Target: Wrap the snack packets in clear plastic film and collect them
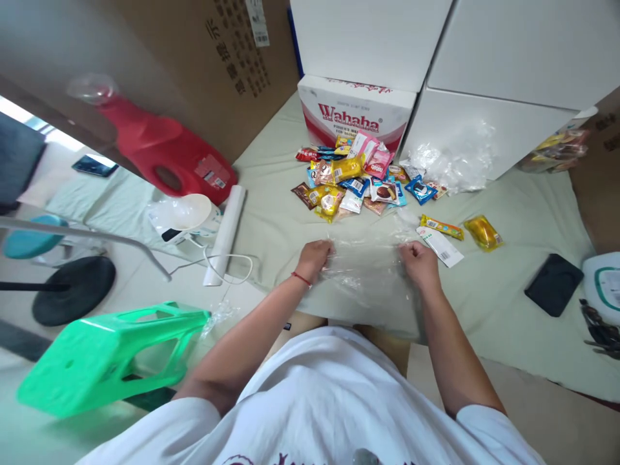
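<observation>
A clear plastic bag (371,274) is stretched flat between my two hands, low over the pale green cloth. My left hand (314,258), with a red cord at the wrist, pinches its upper left corner. At the upper right corner, my right hand (419,261) has its fingers closed on the plastic. Just beyond the bag lies a heap of wrapped snacks (349,177) in yellow, pink, blue and brown. Right of the heap are a narrow yellow snack packet (442,227), a white packet with a barcode (440,247) and a golden wrapped snack (483,233).
Behind the heap stands a Wahaba-style carton (358,116); crumpled clear plastic (458,161) lies to its right. A red jug (165,148), a white roll (225,236) and a green stool (97,355) are left. A black pouch (555,284) lies far right.
</observation>
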Available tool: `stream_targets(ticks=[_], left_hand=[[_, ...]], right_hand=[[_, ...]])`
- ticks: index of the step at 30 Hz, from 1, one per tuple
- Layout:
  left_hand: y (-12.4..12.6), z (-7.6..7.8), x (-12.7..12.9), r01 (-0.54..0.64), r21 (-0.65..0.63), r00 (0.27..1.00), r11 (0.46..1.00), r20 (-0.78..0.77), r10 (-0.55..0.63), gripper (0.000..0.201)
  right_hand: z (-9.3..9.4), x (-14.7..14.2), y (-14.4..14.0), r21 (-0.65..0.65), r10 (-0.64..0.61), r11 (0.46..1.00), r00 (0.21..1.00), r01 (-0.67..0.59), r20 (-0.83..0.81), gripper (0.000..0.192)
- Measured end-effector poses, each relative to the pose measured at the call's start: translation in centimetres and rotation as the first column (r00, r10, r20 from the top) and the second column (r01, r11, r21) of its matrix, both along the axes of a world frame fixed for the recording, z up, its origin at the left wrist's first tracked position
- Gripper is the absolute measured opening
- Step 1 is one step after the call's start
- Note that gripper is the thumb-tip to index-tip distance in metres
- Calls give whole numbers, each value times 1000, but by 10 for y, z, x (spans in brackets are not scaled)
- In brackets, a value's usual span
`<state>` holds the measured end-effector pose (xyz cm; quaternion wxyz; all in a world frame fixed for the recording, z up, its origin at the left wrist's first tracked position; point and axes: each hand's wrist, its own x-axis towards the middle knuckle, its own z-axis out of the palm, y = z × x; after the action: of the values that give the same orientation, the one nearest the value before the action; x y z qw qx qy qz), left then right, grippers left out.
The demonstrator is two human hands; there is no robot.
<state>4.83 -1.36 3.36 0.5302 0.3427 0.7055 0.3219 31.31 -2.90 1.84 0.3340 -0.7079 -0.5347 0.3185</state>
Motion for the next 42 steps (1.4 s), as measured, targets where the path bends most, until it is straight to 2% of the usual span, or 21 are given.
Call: stream_targets(ticks=[3, 5, 7, 8, 9, 11, 12, 13, 14, 17, 19, 21, 22, 24, 26, 29, 31, 33, 36, 39, 42], left_hand=[[0, -3, -28, -97, 52, 987, 994, -125, 102, 15], [-8, 3, -38, -139, 252, 927, 958, -308, 215, 21], [-20, 15, -41, -40, 522, 819, 852, -471, 327, 25], [-26, 22, -39, 79, 611, 792, 787, -519, 323, 24], [-29, 27, -35, 225, 647, 792, 728, -557, 250, 23], [-29, 32, -23, 532, 586, 762, 611, -646, -43, 21], [-24, 31, -16, 654, 513, 703, 556, -684, -195, 21], [-18, 27, -10, 737, 431, 634, 521, -709, -310, 20], [-10, 20, -4, 781, 355, 578, 514, -723, -379, 21], [9, -5, 1, 810, 238, 504, 536, -749, -429, 31], [13, -20, -2, 832, 207, 451, 514, -793, -410, 40], [9, -30, -6, 864, 165, 370, 476, -849, -377, 48], [5, -32, -8, 876, 143, 332, 461, -873, -359, 52], [-3, -35, -11, 895, 112, 274, 433, -903, -332, 60], [-10, -35, -13, 904, 99, 248, 416, -914, -322, 65], [-14, -34, -15, 913, 95, 240, 396, -912, -334, 66], [-14, -34, -16, 915, 98, 243, 392, -909, -339, 66], [-13, -34, -17, 913, 104, 248, 394, -908, -337, 65], [-13, -34, -18, 909, 119, 262, 399, -909, -325, 65], [-13, -34, -18, 904, 136, 280, 406, -905, -320, 64], [-13, -34, -19, 902, 148, 291, 407, -902, -318, 63]], right_hand=[[0, -7, 1, -39, 22, 999, 991, -16, 134, 38], [0, -14, -1, -50, 41, 998, 983, -33, 178, 38], [0, -22, -2, -46, 47, 998, 980, -39, 194, 39], [0, -25, -2, -42, 49, 998, 978, -41, 202, 39], [1, -27, -2, -39, 52, 998, 976, -45, 210, 40], [1, -28, -1, -34, 59, 998, 975, -53, 212, 39], [2, -27, 0, -31, 59, 998, 977, -54, 203, 39], [2, -25, 1, -31, 53, 998, 981, -48, 188, 39], [2, -21, 1, -33, 40, 999, 985, -34, 170, 40], [-1, 0, 0, -48, -55, 997, 981, 65, 184, 43], [0, 19, -5, -74, -98, 989, 951, 125, 293, 41], [5, 36, -9, -61, -102, 987, 884, 146, 456, 40], [10, 43, -9, -9, -112, 990, 839, 138, 533, 40], [24, 52, -1, 181, -167, 981, 757, 65, 631, 42], [42, 51, 25, 336, -164, 938, 745, -86, 646, 40], [64, 33, 98, 352, 6, 897, 804, -267, 595, 32], [71, 14, 157, 361, -14, 911, 860, -199, 510, 30], [73, -6, 211, 335, -53, 937, 912, -95, 406, 39], [74, -35, 265, 269, -12, 959, 938, -87, 346, 56], [79, -58, 286, 234, -8, 965, 876, -120, 482, 73], [89, -74, 299, 254, 82, 902, 717, -348, 692, 80]])
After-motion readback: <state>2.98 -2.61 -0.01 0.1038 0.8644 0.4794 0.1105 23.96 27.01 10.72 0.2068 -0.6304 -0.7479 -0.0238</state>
